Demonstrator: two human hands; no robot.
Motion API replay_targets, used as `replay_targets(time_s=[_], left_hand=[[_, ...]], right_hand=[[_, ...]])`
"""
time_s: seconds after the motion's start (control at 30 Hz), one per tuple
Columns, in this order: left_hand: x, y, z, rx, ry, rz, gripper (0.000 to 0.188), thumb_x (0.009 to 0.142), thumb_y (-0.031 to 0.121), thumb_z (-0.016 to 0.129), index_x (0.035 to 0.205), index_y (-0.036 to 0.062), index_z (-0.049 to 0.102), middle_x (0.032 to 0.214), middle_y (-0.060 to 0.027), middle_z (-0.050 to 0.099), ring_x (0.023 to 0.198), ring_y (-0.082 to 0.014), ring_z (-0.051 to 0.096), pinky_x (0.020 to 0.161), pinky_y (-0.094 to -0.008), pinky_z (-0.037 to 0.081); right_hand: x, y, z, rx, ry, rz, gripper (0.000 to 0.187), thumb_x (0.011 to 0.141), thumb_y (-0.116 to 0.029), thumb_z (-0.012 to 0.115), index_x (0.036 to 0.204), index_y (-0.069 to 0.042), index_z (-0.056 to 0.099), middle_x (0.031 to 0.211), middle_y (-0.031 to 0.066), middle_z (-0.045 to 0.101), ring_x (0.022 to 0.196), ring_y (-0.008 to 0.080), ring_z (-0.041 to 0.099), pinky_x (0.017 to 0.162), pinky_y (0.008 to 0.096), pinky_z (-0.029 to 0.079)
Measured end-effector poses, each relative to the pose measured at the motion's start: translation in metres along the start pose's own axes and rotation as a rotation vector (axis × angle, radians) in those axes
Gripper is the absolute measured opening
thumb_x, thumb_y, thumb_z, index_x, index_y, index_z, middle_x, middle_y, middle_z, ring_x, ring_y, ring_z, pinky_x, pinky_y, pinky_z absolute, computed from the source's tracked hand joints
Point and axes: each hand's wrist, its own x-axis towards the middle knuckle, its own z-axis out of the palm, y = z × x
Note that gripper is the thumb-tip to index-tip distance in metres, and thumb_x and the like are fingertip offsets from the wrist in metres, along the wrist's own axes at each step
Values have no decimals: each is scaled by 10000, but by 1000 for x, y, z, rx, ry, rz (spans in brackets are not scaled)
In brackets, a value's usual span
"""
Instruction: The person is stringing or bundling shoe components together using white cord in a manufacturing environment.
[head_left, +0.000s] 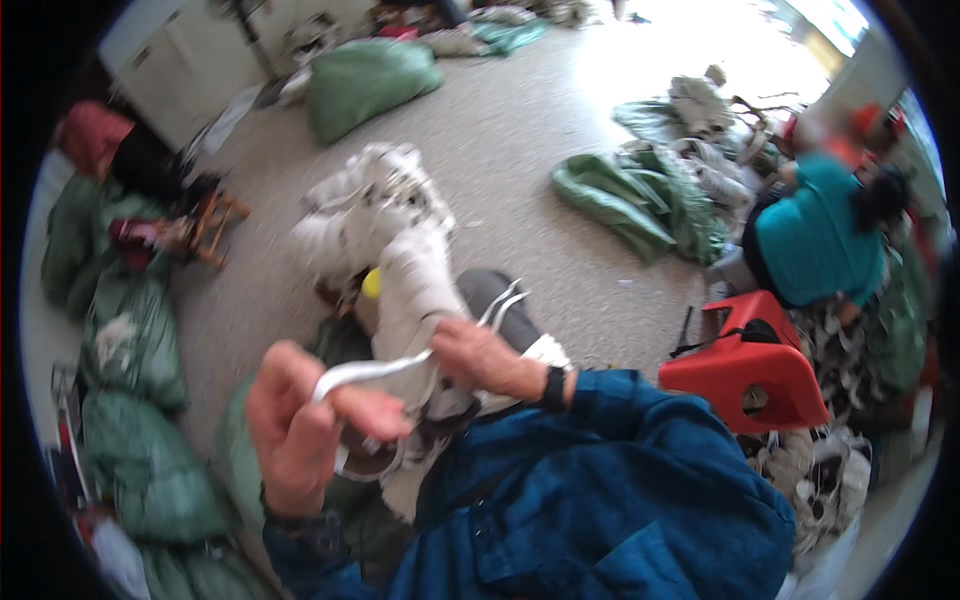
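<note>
A white strip [375,370] runs between my two hands over my lap. My left hand [300,420] is raised at the left, with one end of the strip caught between its fingers and thumb. At the other end my right hand [485,358] is closed in a pinch, and loose white ends stick out above it. Below the strip, a long bundle of stacked off-white pieces [420,270] lies across my legs, and my right hand rests close against it. Just beyond is a larger heap of similar pale bundles [375,195] on the floor. A small yellow object [372,284] shows beside the bundle.
Green sacks [150,470] line the left side; another full sack [370,85] lies ahead. A red plastic chair [745,365] stands at my right, near piles of pale pieces [815,480]. A person in teal [820,230] sits beyond it. A wooden stool [212,230] is far left.
</note>
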Motion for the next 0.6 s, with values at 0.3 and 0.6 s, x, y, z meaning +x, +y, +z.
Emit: replay_targets(time_s=[0.3, 0.6], left_hand=[[-43, -153, -32, 107, 110, -297, 117, 1080, 113, 523, 1151, 22, 507, 976, -156, 739, 853, -188, 728, 812, -299, 577], [-49, -175, -55, 163, 70, -539, 186, 1079, 131, 520, 1140, -15, 618, 907, -101, 731, 772, -139, 705, 717, -277, 576]], right_hand=[[65, -1, -36, -109, 138, -152, 114, 808, -46, 683, 787, -41, 570, 792, 119, 555, 671, 348, 598, 619, 433, 507], [106, 4, -110, -24, 402, -28, 120, 909, 53, 592, 992, 23, 673, 924, 132, 683, 734, 212, 670, 650, 332, 538]])
